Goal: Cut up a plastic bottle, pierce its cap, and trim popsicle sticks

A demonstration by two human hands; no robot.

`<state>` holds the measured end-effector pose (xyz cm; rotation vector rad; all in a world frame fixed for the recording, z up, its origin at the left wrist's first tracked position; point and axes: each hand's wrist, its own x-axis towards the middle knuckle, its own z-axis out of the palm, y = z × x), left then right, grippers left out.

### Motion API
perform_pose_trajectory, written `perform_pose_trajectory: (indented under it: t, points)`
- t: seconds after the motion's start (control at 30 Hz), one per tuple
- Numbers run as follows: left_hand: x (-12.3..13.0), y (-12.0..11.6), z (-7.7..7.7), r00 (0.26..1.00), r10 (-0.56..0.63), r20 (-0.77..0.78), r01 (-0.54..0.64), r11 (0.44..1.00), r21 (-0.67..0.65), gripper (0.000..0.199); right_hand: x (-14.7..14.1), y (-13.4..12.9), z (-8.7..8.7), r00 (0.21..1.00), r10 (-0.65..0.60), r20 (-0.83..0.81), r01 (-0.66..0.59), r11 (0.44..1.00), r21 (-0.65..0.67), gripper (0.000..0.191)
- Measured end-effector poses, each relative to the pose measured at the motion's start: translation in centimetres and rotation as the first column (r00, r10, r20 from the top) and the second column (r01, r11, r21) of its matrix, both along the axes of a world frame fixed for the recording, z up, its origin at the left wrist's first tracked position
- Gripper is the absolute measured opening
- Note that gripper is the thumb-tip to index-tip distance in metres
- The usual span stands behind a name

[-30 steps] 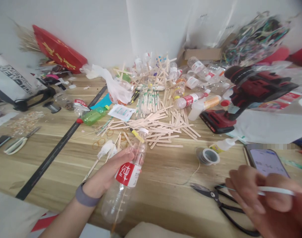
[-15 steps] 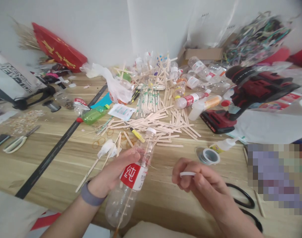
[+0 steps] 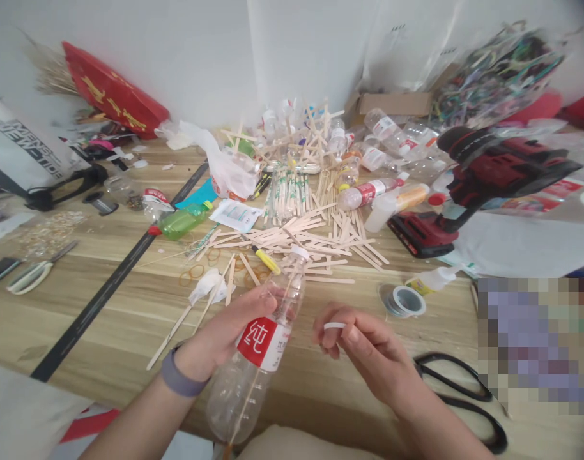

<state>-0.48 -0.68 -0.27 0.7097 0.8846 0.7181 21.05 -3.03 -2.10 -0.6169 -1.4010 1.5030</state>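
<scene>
My left hand is wrapped round a clear plastic bottle with a red and white label, tilted with its white cap pointing away from me. A thin stick runs lengthwise through the bottle, and something orange-brown shows at its bottom end. To the right of the bottle, apart from it, my right hand pinches a small white plastic ring, seen nearly edge-on. Black-handled scissors lie partly under my right forearm.
Loose wooden craft sticks spread across the middle, with a yellow utility knife before them. A red cordless drill stands at right, near a wire spool and glue bottle. Several plastic bottles are piled behind. Pale-handled scissors lie left.
My right hand has moved left with the white ring, closer to the bottle, uncovering more of the black scissors. The bottle in my left hand has shifted slightly right.
</scene>
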Motion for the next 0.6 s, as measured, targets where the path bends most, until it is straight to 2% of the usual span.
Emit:
perform_pose_trajectory:
  t: [0.27, 0.43, 0.6]
  points:
    - [-1.0, 0.1, -0.4, 0.995, 0.067, -0.068, -0.068, 0.998, -0.018, 0.045, 1.6, -0.7, 0.1, 0.996, -0.086, 0.005, 0.086, 0.996, 0.006, 0.031]
    - [-2.4, 0.2, -0.3, 0.984, 0.165, -0.07, -0.171, 0.981, -0.088, 0.045, 3.9, -1.5, -0.3, 0.978, -0.209, 0.014, 0.21, 0.977, -0.03, 0.031]
    - [-3.0, 0.0, -0.2, 0.981, 0.174, -0.084, -0.177, 0.984, -0.035, 0.041, 6.6, -2.8, -0.6, 0.948, -0.312, 0.061, 0.316, 0.946, -0.067, 0.033]
